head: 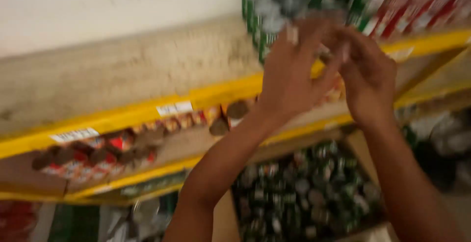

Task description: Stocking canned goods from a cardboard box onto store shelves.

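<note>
Both my arms reach up toward the top shelf. My left hand [289, 72] and my right hand [368, 75] are raised close together in front of the yellow shelf edge [147, 109], fingers curled around something small between them that motion blur hides. Just above the hands stands a green and grey multipack of cans [267, 11] on the upper shelf. Red and white packs [422, 4] sit to its right.
The shelf below holds small red and brown packets [98, 156]. An open cardboard box of several green cans [304, 193] sits lower down between my arms. A bare stretch of the upper shelf [122, 70] lies at the left. The whole picture is blurred.
</note>
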